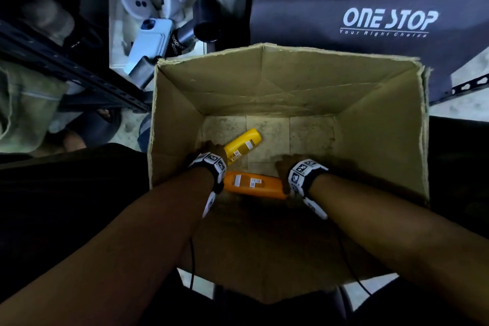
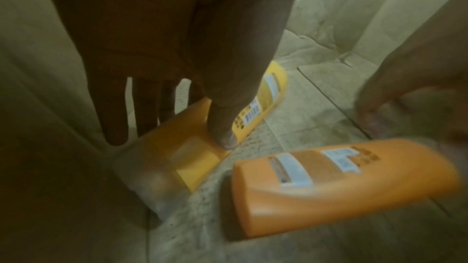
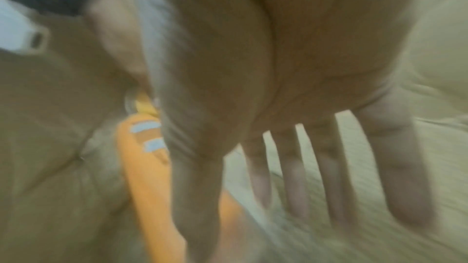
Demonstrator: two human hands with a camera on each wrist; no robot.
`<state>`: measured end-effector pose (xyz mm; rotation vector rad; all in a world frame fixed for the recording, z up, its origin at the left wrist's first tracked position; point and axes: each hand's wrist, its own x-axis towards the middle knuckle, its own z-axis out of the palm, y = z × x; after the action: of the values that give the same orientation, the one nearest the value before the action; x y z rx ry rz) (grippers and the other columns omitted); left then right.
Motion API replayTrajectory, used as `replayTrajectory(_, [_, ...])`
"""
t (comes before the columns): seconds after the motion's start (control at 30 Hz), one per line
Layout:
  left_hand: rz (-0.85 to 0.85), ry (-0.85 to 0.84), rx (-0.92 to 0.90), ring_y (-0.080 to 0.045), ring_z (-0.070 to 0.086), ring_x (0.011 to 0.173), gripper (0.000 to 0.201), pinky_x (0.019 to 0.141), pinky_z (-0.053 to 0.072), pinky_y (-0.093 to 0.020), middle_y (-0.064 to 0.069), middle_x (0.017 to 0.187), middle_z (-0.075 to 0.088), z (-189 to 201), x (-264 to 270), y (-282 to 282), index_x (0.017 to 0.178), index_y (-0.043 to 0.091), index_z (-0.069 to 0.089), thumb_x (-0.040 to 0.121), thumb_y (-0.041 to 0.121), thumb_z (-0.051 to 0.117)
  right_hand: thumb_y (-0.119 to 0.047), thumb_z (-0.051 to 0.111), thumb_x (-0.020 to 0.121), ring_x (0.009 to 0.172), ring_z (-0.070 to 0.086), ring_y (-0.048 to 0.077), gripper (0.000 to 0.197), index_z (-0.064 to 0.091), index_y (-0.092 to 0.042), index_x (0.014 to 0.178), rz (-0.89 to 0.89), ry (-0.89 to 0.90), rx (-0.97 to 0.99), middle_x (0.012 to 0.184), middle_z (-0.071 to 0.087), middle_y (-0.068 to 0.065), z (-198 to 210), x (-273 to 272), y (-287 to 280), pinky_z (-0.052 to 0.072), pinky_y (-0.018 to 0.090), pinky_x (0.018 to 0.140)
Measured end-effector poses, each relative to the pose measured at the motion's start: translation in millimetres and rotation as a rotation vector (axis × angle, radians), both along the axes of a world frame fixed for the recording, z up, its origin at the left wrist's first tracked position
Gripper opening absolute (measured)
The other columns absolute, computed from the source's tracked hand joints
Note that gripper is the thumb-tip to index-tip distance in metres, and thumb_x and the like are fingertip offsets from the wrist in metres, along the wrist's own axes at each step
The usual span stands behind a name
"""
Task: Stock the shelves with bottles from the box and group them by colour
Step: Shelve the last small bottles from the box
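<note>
An open cardboard box (image 1: pixel 383 114) stands below me with two bottles lying on its floor. The yellow bottle (image 1: pixel 242 145) (image 2: pixel 255 119) lies slanted at the left. The orange bottle (image 1: pixel 254 184) (image 2: pixel 341 185) (image 3: pixel 149 177) lies crosswise nearer to me. My left hand (image 1: pixel 210 147) (image 2: pixel 172 139) is down over the yellow bottle's near end, fingers straight, thumb tip at its edge; contact is unclear. My right hand (image 1: pixel 284 165) (image 3: pixel 240 217) hovers with spread straight fingers over the orange bottle's right end, holding nothing. The right wrist view is blurred.
A dark bag printed "ONE STOP" (image 1: pixel 370 21) stands behind the box. A white tray (image 1: pixel 116 42) with a phone and small gadgets sits at the back left. A dark metal shelf rail (image 1: pixel 66 69) runs along the left, with a sandalled foot (image 1: pixel 98 124) under it.
</note>
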<state>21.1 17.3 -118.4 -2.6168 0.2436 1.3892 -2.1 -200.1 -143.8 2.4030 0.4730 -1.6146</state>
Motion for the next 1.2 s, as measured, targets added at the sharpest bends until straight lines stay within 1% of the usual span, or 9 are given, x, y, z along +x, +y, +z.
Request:
replayTrajectory(0.13, [0.079,-0.024,-0.055,-0.036,0.038,0.140,0.043,0.111,0.041,-0.048,-0.019,0.149,0.040,-6.5,2.0,0.7,0.143,0.005,0.043,0.104,0.023,0.049,-0.054,0.076,0.083,0.141,0.036,0.040,0.098,0.026,-0.011,0.156,-0.072,-0.054,0.179,0.156,0.032,0.020,-10.9,-7.2,36.6,0.041,0.053,0.110])
replayTrajectory(0.27, [0.297,-0.126,-0.172,-0.033,0.053,0.131,0.050,0.106,0.044,-0.040,-0.018,0.143,0.053,-17.2,11.0,-7.2,0.140,0.004,0.051,0.098,0.028,0.062,-0.038,0.073,0.089,0.137,0.042,0.042,0.080,0.032,-0.013,0.153,-0.104,-0.161,0.357,0.150,0.039,0.020,-27.7,-24.8,48.6,0.040,0.051,0.109])
replayTrajectory(0.37, [0.354,-0.153,-0.182,-0.033,0.055,0.127,0.044,0.101,0.046,-0.040,-0.017,0.140,0.055,-22.7,15.2,-10.2,0.136,0.003,0.052,0.100,0.026,0.059,-0.033,0.068,0.093,0.138,0.039,0.046,0.080,0.024,-0.016,0.157,-0.141,-0.077,0.353,0.155,0.028,0.023,-37.5,-34.0,41.6,0.039,0.051,0.112])
replayTrajectory(0.5, [0.368,-0.170,-0.192,-0.035,0.055,0.126,0.046,0.099,0.047,-0.041,-0.019,0.139,0.051,-32.5,17.0,-8.9,0.135,0.001,0.048,0.099,0.026,0.062,-0.039,0.069,0.092,0.137,0.041,0.046,0.079,0.026,-0.020,0.156,-0.231,-0.023,0.353,0.154,0.028,0.022,-39.1,-37.1,27.2,0.040,0.051,0.111])
replayTrajectory(0.6, [0.405,-0.181,-0.212,-0.035,0.053,0.128,0.042,0.102,0.044,-0.040,-0.019,0.139,0.052,-40.0,11.5,-12.5,0.135,0.004,0.049,0.100,0.026,0.059,-0.046,0.073,0.086,0.135,0.045,0.039,0.087,0.028,-0.018,0.154,-0.387,-0.017,0.330,0.152,0.037,0.016,-35.7,-32.2,16.0,0.041,0.048,0.110])
replayTrajectory(0.73, [0.580,-0.188,-0.253,-0.036,0.059,0.120,0.049,0.085,0.046,-0.037,-0.019,0.133,0.056,-39.9,3.4,-15.7,0.134,0.006,0.051,0.095,0.033,0.066,-0.034,0.080,0.081,0.129,0.054,0.038,0.096,0.022,-0.017,0.155,-0.578,0.027,0.311,0.148,0.047,0.017,-26.8,-15.4,6.3,0.047,0.042,0.101])
replayTrajectory(0.87, [0.616,-0.185,-0.246,-0.036,0.050,0.133,0.060,0.103,0.045,-0.040,-0.020,0.146,0.047,-32.5,-2.2,-22.4,0.146,0.001,0.039,0.099,0.031,0.061,-0.024,0.077,0.087,0.129,0.052,0.042,0.094,0.014,-0.010,0.157,-0.726,-0.014,0.285,0.148,0.046,0.022,-18.9,-8.9,0.8,0.046,0.048,0.101])
replayTrajectory(1.0, [0.652,-0.158,-0.286,-0.036,0.056,0.126,0.056,0.096,0.047,-0.040,-0.018,0.138,0.052,-22.2,-5.0,-25.9,0.137,0.001,0.042,0.099,0.037,0.060,-0.029,0.075,0.089,0.131,0.050,0.040,0.087,0.022,-0.008,0.154,-0.831,-0.074,0.264,0.150,0.044,0.020,-5.6,-3.8,-5.6,0.046,0.047,0.104])
replayTrajectory(1.2, [0.747,-0.171,-0.362,-0.037,0.051,0.131,0.078,0.102,0.046,-0.044,-0.019,0.146,0.047,-3.2,-3.3,-27.7,0.145,0.001,0.031,0.091,0.036,0.073,-0.030,0.077,0.087,0.130,0.051,0.039,0.087,0.025,-0.008,0.153,-0.952,-0.124,0.368,0.149,0.044,0.018,20.1,1.6,-5.4,0.046,0.047,0.103])
